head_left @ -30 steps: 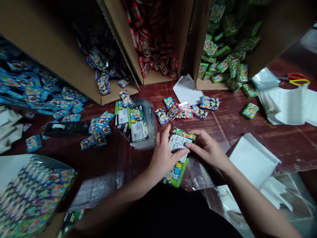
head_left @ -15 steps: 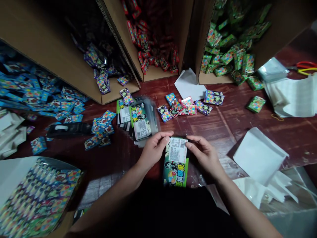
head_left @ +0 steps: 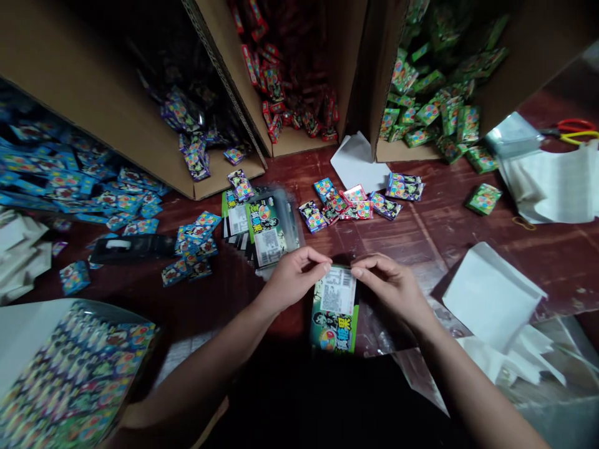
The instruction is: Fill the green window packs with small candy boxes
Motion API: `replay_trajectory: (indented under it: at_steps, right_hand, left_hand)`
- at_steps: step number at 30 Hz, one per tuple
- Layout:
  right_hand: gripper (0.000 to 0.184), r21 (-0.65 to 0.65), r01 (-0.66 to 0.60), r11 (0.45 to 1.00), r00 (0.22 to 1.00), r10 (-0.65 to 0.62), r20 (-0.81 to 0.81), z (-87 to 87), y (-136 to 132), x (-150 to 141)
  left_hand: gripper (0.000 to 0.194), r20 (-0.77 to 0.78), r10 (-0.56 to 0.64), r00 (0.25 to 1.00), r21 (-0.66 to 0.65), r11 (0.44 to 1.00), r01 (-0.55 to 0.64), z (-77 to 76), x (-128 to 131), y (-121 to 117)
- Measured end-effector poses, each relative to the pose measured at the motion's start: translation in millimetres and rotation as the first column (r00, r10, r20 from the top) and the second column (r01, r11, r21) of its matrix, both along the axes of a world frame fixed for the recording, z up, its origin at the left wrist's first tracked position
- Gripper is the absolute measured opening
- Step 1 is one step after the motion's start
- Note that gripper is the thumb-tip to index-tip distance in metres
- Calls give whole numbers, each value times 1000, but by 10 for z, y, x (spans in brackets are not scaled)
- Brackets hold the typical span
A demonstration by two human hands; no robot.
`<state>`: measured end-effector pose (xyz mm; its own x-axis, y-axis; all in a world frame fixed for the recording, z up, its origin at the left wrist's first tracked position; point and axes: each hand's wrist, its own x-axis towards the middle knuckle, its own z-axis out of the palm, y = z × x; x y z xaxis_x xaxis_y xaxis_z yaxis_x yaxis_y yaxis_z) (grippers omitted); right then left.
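Note:
A green-and-black printed candy bag [head_left: 333,319] hangs upside down in front of me, a white barcode label near its upper edge. Its upper left corner is pinched between thumb and forefinger of my left hand [head_left: 297,277]. My right hand [head_left: 390,284] pinches the upper right corner in the same way. What the bag contains, if anything, I cannot tell. Just beyond my left hand lies a fanned stack of similar bags [head_left: 266,234] in clear plastic, with a purple candy packet [head_left: 240,185] on top. Several mixed candy packets [head_left: 332,204] lie past my fingertips.
Cardboard boxes [head_left: 229,178] at the back hold blue, purple, red and green packets. Blue packets [head_left: 194,246] and a black tape-dispenser-like object [head_left: 133,247] lie left. A printed sheet stack [head_left: 88,368] is lower left. White papers [head_left: 491,293] and scissors [head_left: 573,131] are right.
Both hands have shifted slightly, and the bag's top edge sits a little lower. The bag stays pinched at both upper corners. The view has moved slightly.

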<state>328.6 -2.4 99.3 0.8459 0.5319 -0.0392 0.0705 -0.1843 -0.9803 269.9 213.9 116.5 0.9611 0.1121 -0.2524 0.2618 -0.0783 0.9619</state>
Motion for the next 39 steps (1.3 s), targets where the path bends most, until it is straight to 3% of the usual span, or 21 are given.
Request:
replay_trajectory:
  at_steps: [4,10,14,19,21,23,25,27,30,32,35,37,39]
  right_hand:
    - [27,-58,58,997,978,-68,-199,101,63,77]
    - [29,-43,-12,999,977,2,-214,103,-15,171]
    - [21,9,-42,999,993,43,-114,46,-56,104]
    - [16,-1,-35,999,981,35,192,149,-176,147]
    - [24,-69,86,994,937,-57,344,220,-494,319]
    - [32,-162,321,933,860,-216,462,258,-1008,549]
    - [34,-310,590,746,762,-387,519,223,-1601,785]
    - [35,-394,627,672,759,-415,502,112,-2101,972]
    - [32,-488,535,689,836,-350,422,-90,-2428,1089]
    - [30,-514,457,726,882,-296,366,-182,-2363,1068]
    - [29,-498,339,798,932,-214,292,-218,-2031,979]
    - [29,-456,257,852,956,-154,251,-184,-1758,931]
    - [30,-405,174,898,971,-90,220,-118,-1490,907]
  left_hand:
    - [12,-24,-13,1000,31,999,13,50,87,-11]
    - [20,-91,-106,990,42,993,110,80,90,106]
    - [23,-41,-156,987,3,988,157,15,50,136]
    - [22,-67,-142,988,122,981,149,-107,190,132]
    - [26,-76,-146,986,140,978,155,-160,283,148]
    - [30,-95,-154,983,139,976,166,-201,357,161]
    - [34,-120,-167,979,138,973,183,-221,401,155]
    - [37,-140,-180,974,136,971,199,-223,425,121]
    - [38,-144,-197,970,134,967,216,-210,446,42]
    - [35,-131,-219,967,134,962,236,-203,453,-2]
    - [30,-101,-260,960,152,950,274,-181,457,-48]
    - [26,-33,-251,967,293,923,250,-126,465,-108]
    - [23,112,-232,966,497,855,148,-37,498,-231]
